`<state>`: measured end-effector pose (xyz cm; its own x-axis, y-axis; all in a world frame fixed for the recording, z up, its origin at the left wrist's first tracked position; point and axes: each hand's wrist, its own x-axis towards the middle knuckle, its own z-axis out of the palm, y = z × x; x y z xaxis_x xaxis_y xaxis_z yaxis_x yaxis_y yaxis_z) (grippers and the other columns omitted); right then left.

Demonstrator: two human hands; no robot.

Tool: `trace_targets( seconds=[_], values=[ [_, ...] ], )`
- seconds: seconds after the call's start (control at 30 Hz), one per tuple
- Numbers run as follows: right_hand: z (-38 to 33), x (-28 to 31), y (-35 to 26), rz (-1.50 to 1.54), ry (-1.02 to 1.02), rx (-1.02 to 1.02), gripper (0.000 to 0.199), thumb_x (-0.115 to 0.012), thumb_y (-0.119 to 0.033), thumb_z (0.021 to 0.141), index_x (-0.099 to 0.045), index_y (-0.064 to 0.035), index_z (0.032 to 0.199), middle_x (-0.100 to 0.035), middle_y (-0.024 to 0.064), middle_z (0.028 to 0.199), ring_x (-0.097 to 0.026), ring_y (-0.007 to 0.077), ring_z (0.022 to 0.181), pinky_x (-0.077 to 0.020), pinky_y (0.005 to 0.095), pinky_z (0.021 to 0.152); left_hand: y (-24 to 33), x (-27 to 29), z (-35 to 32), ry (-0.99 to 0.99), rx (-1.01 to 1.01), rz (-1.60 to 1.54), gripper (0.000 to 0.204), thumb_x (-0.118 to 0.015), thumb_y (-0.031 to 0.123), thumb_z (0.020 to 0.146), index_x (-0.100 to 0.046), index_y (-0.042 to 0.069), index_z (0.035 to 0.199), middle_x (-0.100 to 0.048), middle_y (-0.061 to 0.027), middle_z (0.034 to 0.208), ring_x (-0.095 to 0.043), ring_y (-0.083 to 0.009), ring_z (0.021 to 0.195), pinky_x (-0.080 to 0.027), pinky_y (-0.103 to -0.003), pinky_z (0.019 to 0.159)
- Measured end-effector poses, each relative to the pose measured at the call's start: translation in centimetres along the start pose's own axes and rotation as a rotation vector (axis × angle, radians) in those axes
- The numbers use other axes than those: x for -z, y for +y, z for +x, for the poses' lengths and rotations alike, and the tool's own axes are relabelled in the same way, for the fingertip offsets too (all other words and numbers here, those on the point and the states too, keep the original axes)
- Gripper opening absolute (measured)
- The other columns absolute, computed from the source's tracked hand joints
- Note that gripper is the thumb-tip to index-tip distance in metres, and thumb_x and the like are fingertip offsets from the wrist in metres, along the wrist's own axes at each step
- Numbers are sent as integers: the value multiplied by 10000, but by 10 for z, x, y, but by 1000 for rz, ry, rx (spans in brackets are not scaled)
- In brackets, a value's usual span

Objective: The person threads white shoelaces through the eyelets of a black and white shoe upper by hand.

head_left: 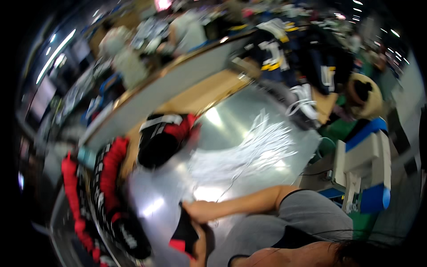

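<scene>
Head view, tilted and motion-blurred. A black-and-red garment piece (pixel 183 233) sits at the near edge of the shiny metal tabletop (pixel 249 129), low in the frame. Its long axis runs roughly from upper right to lower left, with the red-trimmed end (pixel 178 245) pointing down toward the lower edge and the black end tucked under the hands. The right hand (pixel 201 210) lies across the top of the piece, fingers curled closed on the cloth; its forearm reaches in from the right. The left hand (pixel 200 249) sits just below and beside the piece, touching it; whether its fingers are closed or open cannot be told through the blur.

Farther up the tabletop, well apart from both hands, lies a folded black-and-red garment (pixel 162 138). A row of similar red-and-black pieces (pixel 104 191) hangs along the left side. A bundle of white cords (pixel 253 151) is spread on the metal between the folded garment and the right forearm.
</scene>
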<state>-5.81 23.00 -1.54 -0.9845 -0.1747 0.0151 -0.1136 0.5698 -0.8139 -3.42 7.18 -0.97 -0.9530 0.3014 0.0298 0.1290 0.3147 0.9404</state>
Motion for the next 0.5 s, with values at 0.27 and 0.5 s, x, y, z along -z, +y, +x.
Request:
trace_targets(
  seconds=[0.27, 0.5],
  values=[
    [-32, 59, -16, -83, -80, 48, 273, -607, -216, 897, -500, -52, 1087, -675, 190, 816, -654, 417, 783, -483, 509, 674, 2, 21, 7, -99, 219, -318, 313, -577, 189, 995, -659, -61, 1165, -696, -119, 1100, -664, -186, 1008, -511, -289, 893],
    [-27, 53, 3, 435, 127, -80, 493, -835, -328, 729, -622, -60, 1085, -663, 73, 920, -620, 182, 861, -491, 316, 770, -5, 24, 18, 118, 304, -217, 259, -636, 180, 964, -673, -59, 1054, -706, -83, 960, -674, -174, 837, -551, -286, 729]
  ],
)
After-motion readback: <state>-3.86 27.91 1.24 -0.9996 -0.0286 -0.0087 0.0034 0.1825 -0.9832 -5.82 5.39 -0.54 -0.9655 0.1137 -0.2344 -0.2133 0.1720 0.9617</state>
